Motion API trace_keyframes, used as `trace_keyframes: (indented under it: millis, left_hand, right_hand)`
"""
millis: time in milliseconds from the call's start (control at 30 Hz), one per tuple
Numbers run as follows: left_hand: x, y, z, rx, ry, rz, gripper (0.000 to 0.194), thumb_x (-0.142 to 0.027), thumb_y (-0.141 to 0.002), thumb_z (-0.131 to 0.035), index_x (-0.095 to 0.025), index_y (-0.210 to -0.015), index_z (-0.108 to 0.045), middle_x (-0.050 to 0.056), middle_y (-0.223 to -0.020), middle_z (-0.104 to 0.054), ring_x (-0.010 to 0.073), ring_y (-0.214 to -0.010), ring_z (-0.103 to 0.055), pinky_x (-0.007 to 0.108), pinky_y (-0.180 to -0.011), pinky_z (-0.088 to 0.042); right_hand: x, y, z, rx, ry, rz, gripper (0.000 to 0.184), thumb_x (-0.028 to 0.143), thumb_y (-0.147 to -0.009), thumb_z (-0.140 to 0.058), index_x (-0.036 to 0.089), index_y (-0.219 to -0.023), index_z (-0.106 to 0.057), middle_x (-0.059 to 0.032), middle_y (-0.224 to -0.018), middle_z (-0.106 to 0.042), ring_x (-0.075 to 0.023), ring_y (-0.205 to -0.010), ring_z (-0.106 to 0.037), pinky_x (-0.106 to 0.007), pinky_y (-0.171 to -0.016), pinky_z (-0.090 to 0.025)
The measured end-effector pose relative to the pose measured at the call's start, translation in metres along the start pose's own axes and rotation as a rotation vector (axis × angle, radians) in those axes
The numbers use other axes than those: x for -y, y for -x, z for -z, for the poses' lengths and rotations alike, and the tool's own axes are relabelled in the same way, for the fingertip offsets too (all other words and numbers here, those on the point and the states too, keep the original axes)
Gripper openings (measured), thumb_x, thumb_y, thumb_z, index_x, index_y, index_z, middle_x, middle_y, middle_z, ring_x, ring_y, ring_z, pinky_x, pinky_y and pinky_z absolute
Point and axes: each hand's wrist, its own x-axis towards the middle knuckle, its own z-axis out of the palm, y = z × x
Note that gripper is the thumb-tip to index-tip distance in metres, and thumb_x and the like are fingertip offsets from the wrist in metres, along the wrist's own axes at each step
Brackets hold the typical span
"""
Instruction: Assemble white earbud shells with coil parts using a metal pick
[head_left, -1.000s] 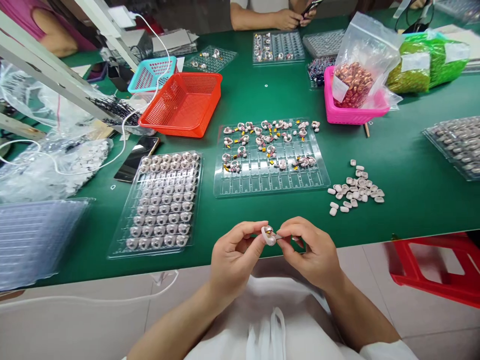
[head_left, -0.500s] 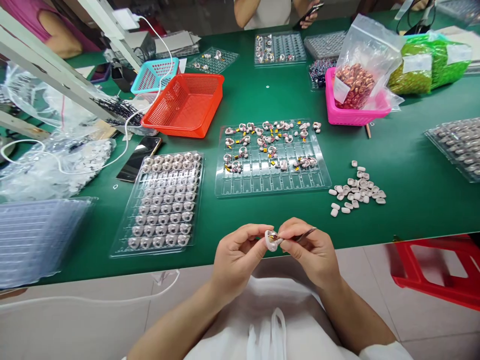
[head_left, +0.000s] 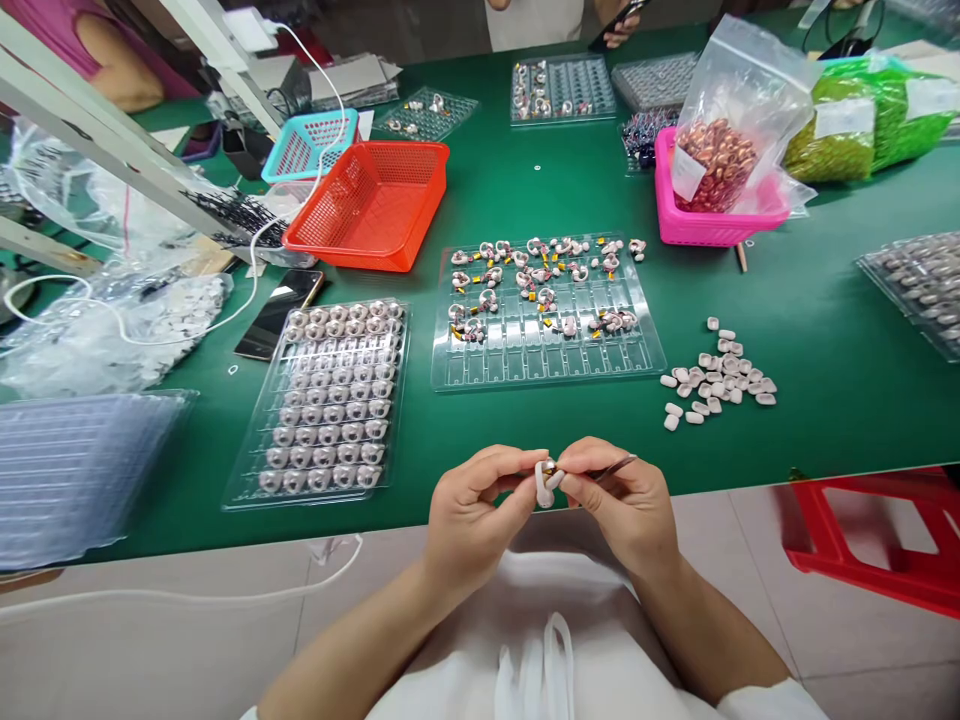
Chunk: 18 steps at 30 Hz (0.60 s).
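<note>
My left hand (head_left: 474, 505) pinches a small white clip-on earbud (head_left: 543, 487), its curved arm hanging down and a bit of gold showing inside. My right hand (head_left: 626, 505) grips the earbud's other side between thumb and forefinger. Thin dark metal tweezers (head_left: 616, 467) lie in that same hand, their tip hidden by the fingers. Beyond the hands lies a clear tray (head_left: 495, 372) with several similar earbud pieces and yellow tabs. To the right is a loose pile of small white shells (head_left: 726, 380).
At left stands a tray of shiny rounded parts (head_left: 328, 435), beside a phone (head_left: 281, 315) and stacked clear trays (head_left: 82, 480). Farther back are a red basket (head_left: 367, 255) and a pink basket (head_left: 701, 232) holding a bag of copper-coloured parts. A red stool (head_left: 832, 540) is at right.
The earbud has turned between my fingers, so its curved arm now points downward. Both hands stay nearly in place. The view has shifted slightly.
</note>
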Motion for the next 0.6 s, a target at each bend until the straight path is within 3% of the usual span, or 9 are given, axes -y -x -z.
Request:
trace_keyframes:
  millis: [233, 600]
  left_hand:
    - [-0.0015, 0.0005, -0.0009, -0.013, -0.09, -0.127, 0.026, -0.01, -0.078, -0.073, -0.026, -0.097, -0.079, 0.0, -0.08, -0.074, 0.006, -0.072, -0.067, 0.011, -0.065, -0.054]
    - [-0.0012, 0.0012, -0.0015, -0.037, -0.099, -0.143, 0.024, -0.01, -0.076, -0.075, -0.02, -0.097, -0.079, 0.005, -0.079, -0.074, 0.0088, -0.07, -0.067, 0.014, -0.063, -0.056]
  right_hand:
    - [-0.0009, -0.0011, -0.0012, -0.029, -0.013, -0.009, 0.029, 0.005, -0.088, -0.067, 0.029, -0.102, -0.075, -0.0027, -0.089, -0.066, -0.011, -0.078, -0.06, -0.019, -0.058, -0.049]
    - [-0.0011, -0.0041, -0.0022, -0.038, -0.038, -0.034, 0.025, 0.005, -0.087, -0.068, 0.026, -0.098, -0.076, -0.0033, -0.087, -0.067, -0.0105, -0.073, -0.061, -0.021, -0.057, -0.049]
